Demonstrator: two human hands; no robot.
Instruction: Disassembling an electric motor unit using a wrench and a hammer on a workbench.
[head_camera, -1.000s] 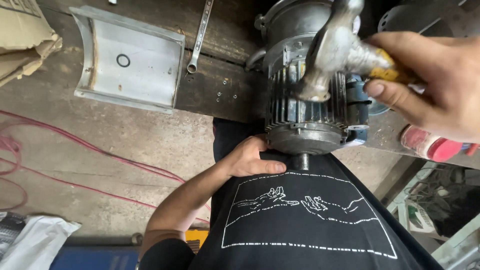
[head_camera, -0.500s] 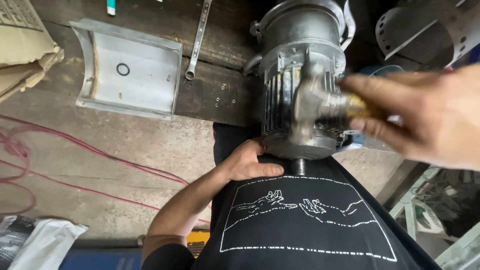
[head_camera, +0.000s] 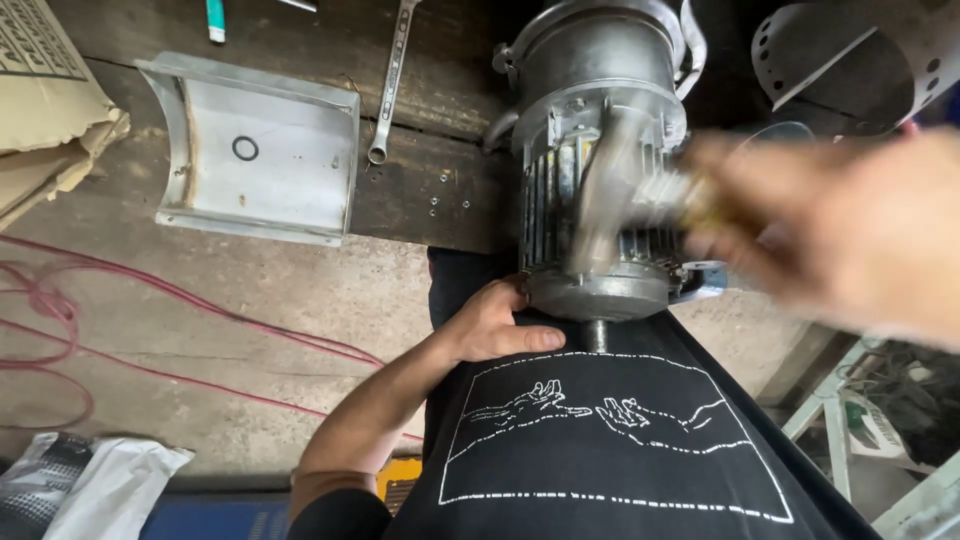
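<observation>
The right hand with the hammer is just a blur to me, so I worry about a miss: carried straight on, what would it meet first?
Probably the ribbed side of the electric motor: the right hand points the hammer leftward at it. Depth is unclear in the blur.

The person wears a black shirt (head_camera: 620, 460) with a white line drawing of two reaching hands inside a dotted frame. Both arms are bare.
</observation>
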